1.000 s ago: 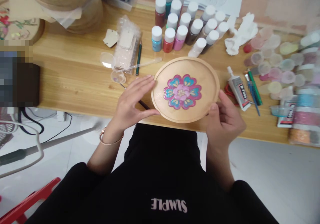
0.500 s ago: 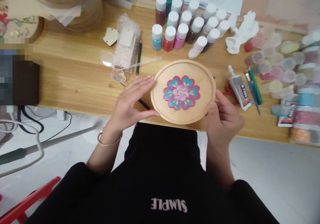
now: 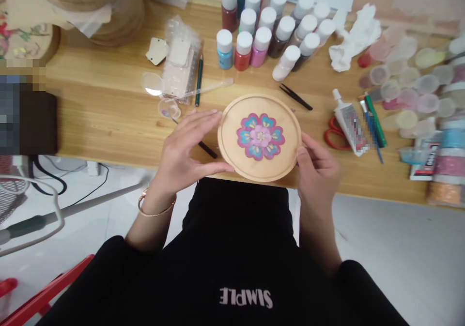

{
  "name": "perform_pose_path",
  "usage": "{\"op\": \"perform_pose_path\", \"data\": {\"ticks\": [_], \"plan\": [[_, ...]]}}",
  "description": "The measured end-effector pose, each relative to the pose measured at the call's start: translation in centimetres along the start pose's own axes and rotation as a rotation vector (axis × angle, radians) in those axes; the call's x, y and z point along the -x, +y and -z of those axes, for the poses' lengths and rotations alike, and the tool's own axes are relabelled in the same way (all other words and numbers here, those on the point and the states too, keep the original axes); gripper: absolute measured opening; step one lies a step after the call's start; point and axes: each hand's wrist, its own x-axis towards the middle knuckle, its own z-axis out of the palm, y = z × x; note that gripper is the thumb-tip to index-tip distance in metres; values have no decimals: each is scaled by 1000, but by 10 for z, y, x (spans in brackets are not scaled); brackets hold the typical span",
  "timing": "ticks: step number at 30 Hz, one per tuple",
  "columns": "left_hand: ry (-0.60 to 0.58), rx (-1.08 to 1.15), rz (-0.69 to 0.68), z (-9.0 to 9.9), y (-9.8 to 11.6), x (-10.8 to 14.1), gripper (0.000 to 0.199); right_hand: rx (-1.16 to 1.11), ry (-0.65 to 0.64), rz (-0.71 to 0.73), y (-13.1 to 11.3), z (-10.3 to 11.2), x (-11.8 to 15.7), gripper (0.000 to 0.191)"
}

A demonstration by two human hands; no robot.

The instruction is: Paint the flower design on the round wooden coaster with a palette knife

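A round wooden plate with a raised rim lies between my hands, a shiny painted flower in pink, turquoise and yellow at its centre. My left hand holds its left edge, with the fingers on the rim and the thumb along the lower rim. My right hand grips the right edge, fingers curled around the rim. A dark-handled paintbrush lies partly under my left hand. Black tweezers lie just beyond the plate.
Several paint bottles with white caps stand behind the plate. To the right are a glue tube, red-handled scissors and many pale lids and glitter jars. Stacked wooden discs sit at back left.
The plate has moved left and toward me in my hands, and now uncovers the black tweezers. The whole view has also shifted slightly.
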Motion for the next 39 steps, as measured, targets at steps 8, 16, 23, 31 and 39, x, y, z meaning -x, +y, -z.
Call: {"op": "perform_pose_path", "data": {"ticks": [8, 16, 23, 31, 39], "plan": [[29, -8, -51, 0, 6, -5, 85, 5, 10, 30, 1, 1, -1, 41], [8, -14, -64, 4, 6, -5, 85, -4, -15, 5, 2, -1, -1, 40], [11, -47, -68, 6, 5, -3, 86, 28, -42, 11, 5, -3, -2, 41], [26, -38, -74, 7, 6, -3, 86, 1, -37, 19, -3, -5, -2, 40], [15, -42, -15, -2, -8, 5, 84, 63, 27, 86, -15, -1, -1, 37]]}}
